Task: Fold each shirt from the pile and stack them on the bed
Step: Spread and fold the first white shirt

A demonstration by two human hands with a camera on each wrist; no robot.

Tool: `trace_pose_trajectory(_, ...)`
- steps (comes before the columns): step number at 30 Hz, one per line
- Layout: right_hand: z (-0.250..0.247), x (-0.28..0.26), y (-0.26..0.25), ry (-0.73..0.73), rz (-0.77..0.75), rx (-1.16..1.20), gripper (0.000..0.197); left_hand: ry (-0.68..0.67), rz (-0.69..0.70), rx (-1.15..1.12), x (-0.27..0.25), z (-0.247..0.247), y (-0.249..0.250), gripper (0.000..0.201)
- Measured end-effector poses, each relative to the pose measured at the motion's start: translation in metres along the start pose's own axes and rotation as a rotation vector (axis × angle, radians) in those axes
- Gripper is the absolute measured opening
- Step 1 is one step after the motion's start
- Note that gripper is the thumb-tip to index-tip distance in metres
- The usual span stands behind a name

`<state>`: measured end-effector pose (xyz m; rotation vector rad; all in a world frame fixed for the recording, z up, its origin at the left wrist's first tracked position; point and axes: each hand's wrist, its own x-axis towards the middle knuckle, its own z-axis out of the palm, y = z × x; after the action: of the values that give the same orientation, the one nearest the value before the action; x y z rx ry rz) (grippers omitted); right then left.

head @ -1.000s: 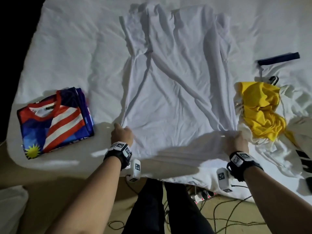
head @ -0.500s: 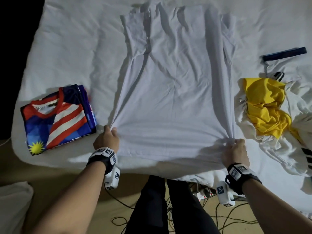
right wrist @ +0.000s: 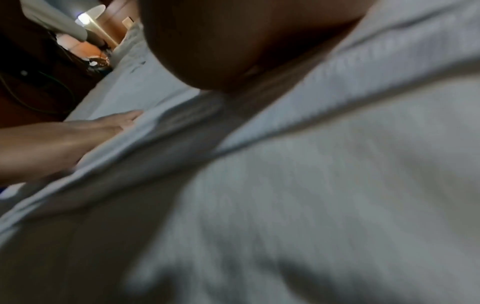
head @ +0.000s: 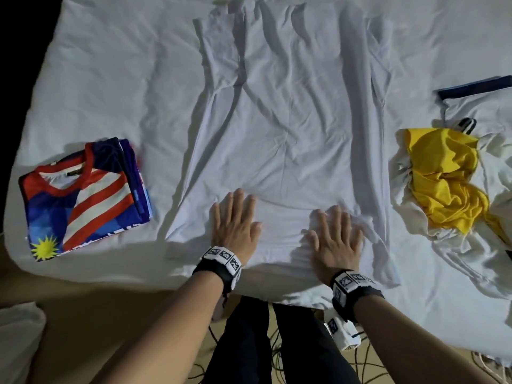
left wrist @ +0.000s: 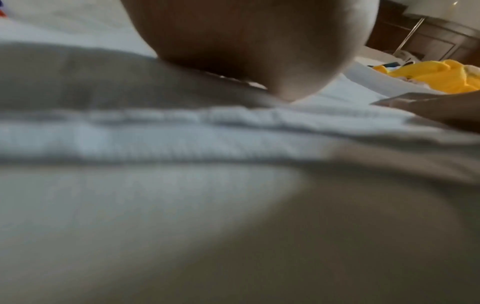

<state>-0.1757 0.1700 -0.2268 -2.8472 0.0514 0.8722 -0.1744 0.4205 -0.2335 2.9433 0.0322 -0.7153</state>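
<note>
A white shirt [head: 288, 128] lies spread flat on the bed [head: 110, 79], its hem toward me at the near edge. My left hand [head: 235, 220] presses flat on the lower left of the shirt, fingers straight. On the lower right, my right hand [head: 335, 236] lies flat too, with cloth bunched around its fingers. A folded shirt in blue with red and white stripes [head: 80, 198] sits at the left edge. A pile of unfolded shirts, a yellow one [head: 448, 178] on top, lies at the right. Both wrist views are blurred; they show the shirt's hem [left wrist: 182, 123] and white cloth [right wrist: 337, 164] close up.
A white garment with a dark blue band [head: 476, 87] lies behind the pile at the far right. Cables [head: 279, 356] run over the floor by my legs below the bed's near edge. Dark furniture [left wrist: 428, 41] stands beyond the bed.
Both hands let go of the hem corners they gripped and moved inward. They now lie flat on the shirt's lower part. The shirt is spread flatter.
</note>
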Motion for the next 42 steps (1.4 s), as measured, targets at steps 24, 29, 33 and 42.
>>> trace_pose_trajectory(24,-0.258,0.353,-0.022,0.433,-0.093,0.272,0.043,0.347,0.104,0.01,0.388,-0.218,-0.019,0.041)
trace_pose_trajectory(29,-0.277,0.399,-0.002,0.362,0.143,0.309,0.059,0.328,0.3,0.158,0.444,-0.227,0.032,0.067)
trace_pose_trajectory(33,-0.266,0.4,0.014,0.47,-0.045,0.157,0.056,0.267,0.276,0.116,0.469,-0.231,0.069,0.067)
trace_pose_trajectory(42,-0.268,0.387,0.085,0.701,0.293,0.654,0.024,0.162,0.101,0.093,0.482,-0.255,0.106,0.049)
